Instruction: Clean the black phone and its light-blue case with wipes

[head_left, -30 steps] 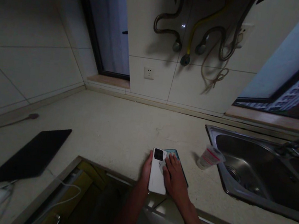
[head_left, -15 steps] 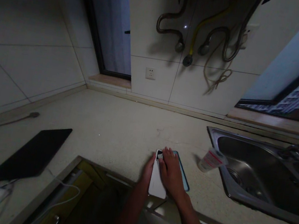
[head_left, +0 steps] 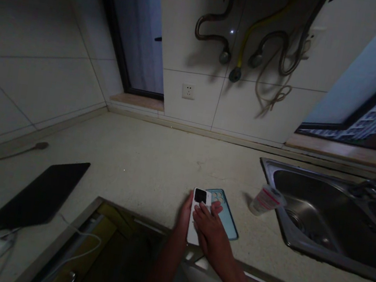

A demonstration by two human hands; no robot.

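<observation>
Gripping one smooth, rectangular white phone (head_left: 192,235), left of the metal sink (head_left: 309,200), in left hand (head_left: 184,216); resting right hand (head_left: 212,234) across it with fingers extended; nearer the sink, one teal case (head_left: 230,221), one tapered plastic cup (head_left: 265,201).

On the pale counter (head_left: 158,155) before me I see a black flat slab (head_left: 36,196) left, a blue phone case (head_left: 228,220) near, a cup (head_left: 264,201) (red-banded) right.
</observation>
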